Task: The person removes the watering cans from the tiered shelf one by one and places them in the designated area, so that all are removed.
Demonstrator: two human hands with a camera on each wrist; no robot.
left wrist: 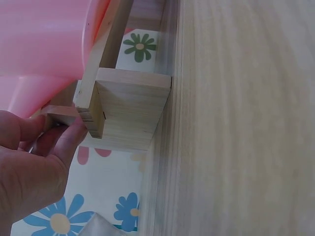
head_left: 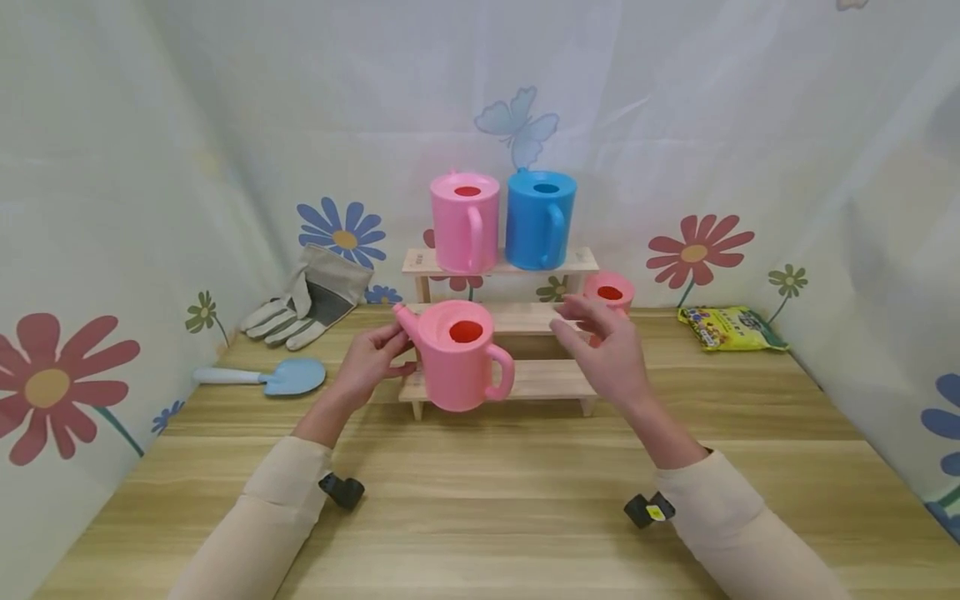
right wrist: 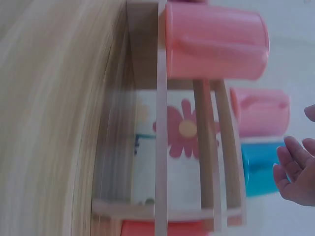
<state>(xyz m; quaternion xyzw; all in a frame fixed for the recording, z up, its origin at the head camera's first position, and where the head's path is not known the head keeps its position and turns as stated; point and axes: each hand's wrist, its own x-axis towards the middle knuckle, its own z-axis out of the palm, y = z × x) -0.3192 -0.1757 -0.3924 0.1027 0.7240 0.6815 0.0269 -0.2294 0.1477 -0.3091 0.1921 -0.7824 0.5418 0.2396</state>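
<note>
A: Where does the pink watering can (head_left: 459, 354) sit?

B: On the lowest step of the small wooden stepped shelf (head_left: 555, 379), toward its left end, spout pointing left and handle facing right and near. The left hand (head_left: 369, 360) is at the spout side, its fingers (head_left: 390, 337) curled round the base of the spout and touching the can's wall.

A: And the right hand (head_left: 607, 350)?

B: It hovers over the right part of the shelf, holding nothing. Its fingers (head_left: 573, 310) are loosely spread and slightly bent, apart from the can's handle.

A: What else stands on the shelf?

B: On the top step, a second pink can (head_left: 465, 221) and a blue can (head_left: 540, 218) stand side by side, just touching. A third pink one (head_left: 609, 293) shows partly behind the right hand, to the right of the shelf's middle step.

A: Anything around it on the desk (head_left: 480, 500)?

B: On the far left lie grey-and-white work gloves (head_left: 309, 300), and nearer than those a small blue trowel (head_left: 262, 377) with a white handle. On the far right lies a yellow-green packet (head_left: 731, 327); its printing is too small to read.

A: Any other writing?

B: None that can be read. The walls carry only printed flowers and a butterfly.
</note>
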